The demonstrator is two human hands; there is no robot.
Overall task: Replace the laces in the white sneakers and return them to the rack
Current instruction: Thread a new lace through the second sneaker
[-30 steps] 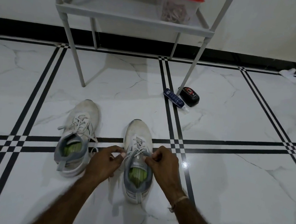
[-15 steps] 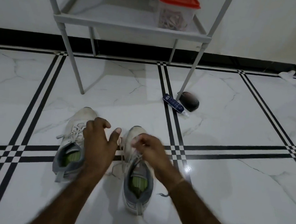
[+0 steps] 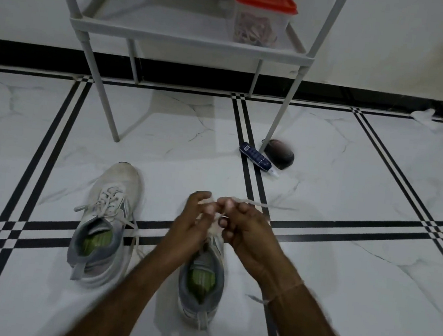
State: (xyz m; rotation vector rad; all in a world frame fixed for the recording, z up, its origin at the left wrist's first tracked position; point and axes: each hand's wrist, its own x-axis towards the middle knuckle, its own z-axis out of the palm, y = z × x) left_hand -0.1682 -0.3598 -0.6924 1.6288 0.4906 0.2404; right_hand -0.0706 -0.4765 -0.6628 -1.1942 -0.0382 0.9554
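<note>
A second ago we had both hands low on the right white mesh sneaker (image 3: 201,278), pinching at its tongue. Since then the left hand (image 3: 192,221) came off and spread open, and now it is back against the right hand (image 3: 245,226). Both are raised together over the front of that shoe. The flat white lace (image 3: 261,204) is now drawn out, with a loose end running from the right hand's fingers towards the right edge of the floor. We take this to mean the old lace is coming out of the eyelets and the removal step is well under way on this shoe. Nothing has been rethreaded yet.

Both hands are closed on the lace, the right one pinching it between thumb and curled fingers. The left hand's grip is blurred, but its fingers curl round the same strand.

The right sneaker lies on the white marble floor (image 3: 355,264) across a black stripe, toe towards the wall edge. It shows a grey collar and a green insole, and its forepart is hidden by our hands. The left white mesh sneaker (image 3: 105,224) sits just beside it, still fully laced, with loose ends trailing on the floor. The grey metal rack (image 3: 190,40) stands at the wall edge, well apart from both shoes.
</note>
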